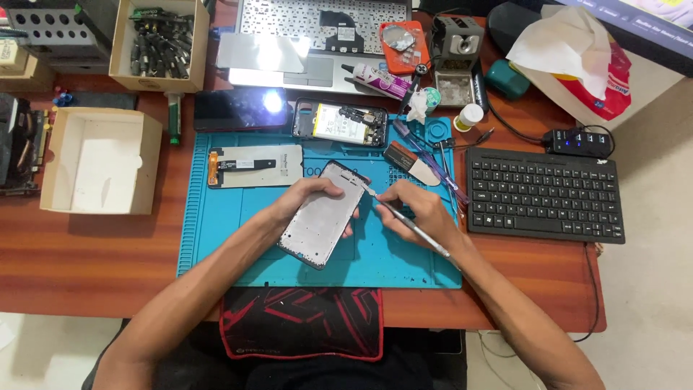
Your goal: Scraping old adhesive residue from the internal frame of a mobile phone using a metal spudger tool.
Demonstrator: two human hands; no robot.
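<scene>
My left hand (307, 196) grips a grey phone frame (323, 217) by its left edge and holds it tilted over the blue work mat (224, 238). My right hand (419, 209) pinches a thin metal tool (413, 226) like a pen, and its tip touches the frame's upper right edge. On the mat above lie a flat display panel (254, 167) and an opened phone body (339, 124) with its battery showing.
A black keyboard (545, 195) lies right of the mat, with a small hub (577, 139) behind it. An open empty cardboard box (101, 160) sits at left, a box of bits (159, 45) behind it. A laptop (317, 36), glue tube (379, 79) and dark phone (242, 108) lie at the back.
</scene>
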